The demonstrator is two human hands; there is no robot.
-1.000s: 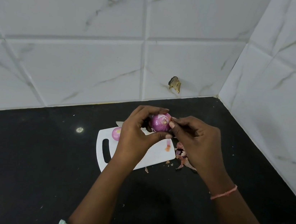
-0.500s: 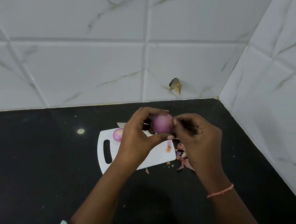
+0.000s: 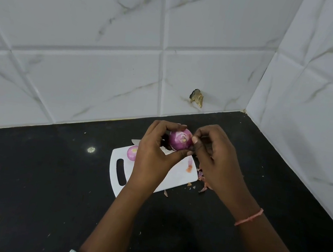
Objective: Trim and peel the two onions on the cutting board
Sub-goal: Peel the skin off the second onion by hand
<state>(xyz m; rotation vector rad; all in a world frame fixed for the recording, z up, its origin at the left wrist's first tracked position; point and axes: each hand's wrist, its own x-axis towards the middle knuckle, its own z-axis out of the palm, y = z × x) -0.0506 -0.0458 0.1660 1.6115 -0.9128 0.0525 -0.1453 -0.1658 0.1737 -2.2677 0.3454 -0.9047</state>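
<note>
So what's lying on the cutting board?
On the cutting board: one peeled onion, partly behind the left hand, and an orange-pink scrap. The hand hides the rest.

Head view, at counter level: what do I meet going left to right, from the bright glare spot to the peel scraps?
Small bright glare spot → white plastic cutting board's handle slot → peeled purple onion on the board → left hand → purple onion held up → right hand.

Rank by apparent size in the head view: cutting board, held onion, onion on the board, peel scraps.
1. cutting board, partly hidden by the hands
2. held onion, gripped by the left hand; nearer the camera, so inflated
3. onion on the board, partly hidden; unsure against 2
4. peel scraps, each smallest
</note>
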